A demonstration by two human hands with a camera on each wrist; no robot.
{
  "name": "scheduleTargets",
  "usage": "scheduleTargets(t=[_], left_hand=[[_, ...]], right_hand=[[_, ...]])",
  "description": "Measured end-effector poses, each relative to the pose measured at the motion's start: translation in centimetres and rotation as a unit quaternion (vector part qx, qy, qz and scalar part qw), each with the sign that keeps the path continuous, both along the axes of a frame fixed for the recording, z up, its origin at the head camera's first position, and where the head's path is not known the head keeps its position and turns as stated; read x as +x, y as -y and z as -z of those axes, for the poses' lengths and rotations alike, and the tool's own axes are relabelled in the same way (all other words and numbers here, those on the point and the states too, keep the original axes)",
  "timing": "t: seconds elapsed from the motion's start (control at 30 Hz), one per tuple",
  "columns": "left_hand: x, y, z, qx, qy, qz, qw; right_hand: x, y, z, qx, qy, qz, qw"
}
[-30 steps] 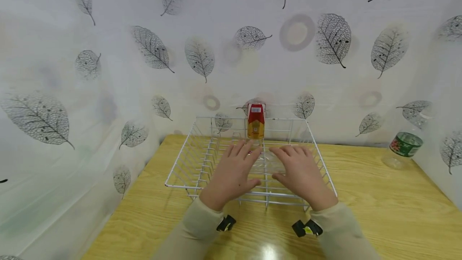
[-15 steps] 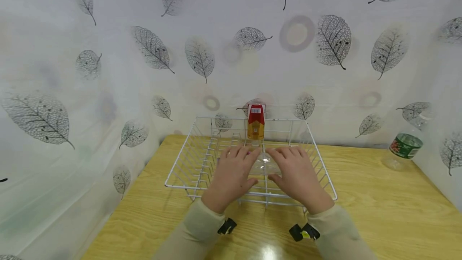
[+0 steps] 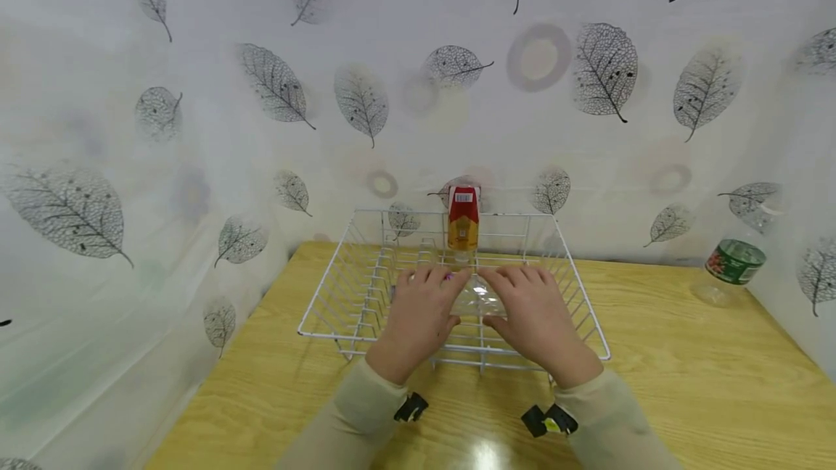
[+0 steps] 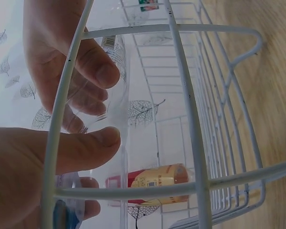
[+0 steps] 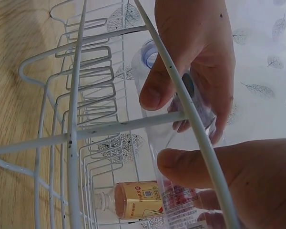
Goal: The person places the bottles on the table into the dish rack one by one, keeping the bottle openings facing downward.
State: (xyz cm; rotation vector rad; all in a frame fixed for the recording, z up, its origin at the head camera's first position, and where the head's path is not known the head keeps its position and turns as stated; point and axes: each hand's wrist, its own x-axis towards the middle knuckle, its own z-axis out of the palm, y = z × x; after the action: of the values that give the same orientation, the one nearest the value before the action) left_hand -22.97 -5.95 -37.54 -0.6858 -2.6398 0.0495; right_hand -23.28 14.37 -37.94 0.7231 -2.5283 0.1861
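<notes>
A clear plastic bottle lies sideways between my hands, within the white wire rack. My left hand grips its left part, thumb in front and fingers behind. My right hand grips the right part the same way. In the right wrist view the bottle's blue neck ring shows beside the left hand, and a printed label lies near the right hand. The left wrist view shows both thumbs on the near side, through the front wires. Much of the bottle is hidden by the hands.
A juice bottle with a red and yellow label stands neck down at the rack's back. Rows of wire prongs line the rack's left side. Another clear bottle with a green label stands on the wooden table at far right.
Both hands have come slightly closer together, the right one shifting left, and their fingers have settled round the clear bottle. The rack and the other bottles stay where they were.
</notes>
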Motion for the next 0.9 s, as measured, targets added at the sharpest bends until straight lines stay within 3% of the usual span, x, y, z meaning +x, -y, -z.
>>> scheduleTargets(t=[0.33, 0.53, 0.63, 0.7, 0.83, 0.9], left_hand=[[0.0, 0.0, 0.1, 0.003, 0.017, -0.004, 0.9999], [-0.4, 0.6, 0.2, 0.032, 0.036, -0.009, 0.9988], [-0.7, 1.1, 0.1, 0.062, 0.051, -0.007, 0.9967], [-0.9, 1.4, 0.0, 0.088, 0.062, 0.0, 0.9942], [-1.1, 1.9, -0.4, 0.152, 0.084, 0.022, 0.9846], [-1.1, 2.0, -0.6, 0.189, 0.102, 0.032, 0.9763]], right_hand=[[0.3, -0.2, -0.3, 0.002, 0.049, 0.01, 0.9988], [0.0, -1.2, -1.0, -0.088, 0.091, -0.024, 0.9917], [0.0, -1.9, -1.6, -0.168, 0.134, -0.042, 0.9757], [0.1, -2.5, -2.1, -0.225, 0.163, -0.046, 0.9596], [0.2, -3.3, -2.7, -0.33, 0.195, -0.068, 0.921], [0.2, -3.5, -2.8, -0.382, 0.211, -0.089, 0.8953]])
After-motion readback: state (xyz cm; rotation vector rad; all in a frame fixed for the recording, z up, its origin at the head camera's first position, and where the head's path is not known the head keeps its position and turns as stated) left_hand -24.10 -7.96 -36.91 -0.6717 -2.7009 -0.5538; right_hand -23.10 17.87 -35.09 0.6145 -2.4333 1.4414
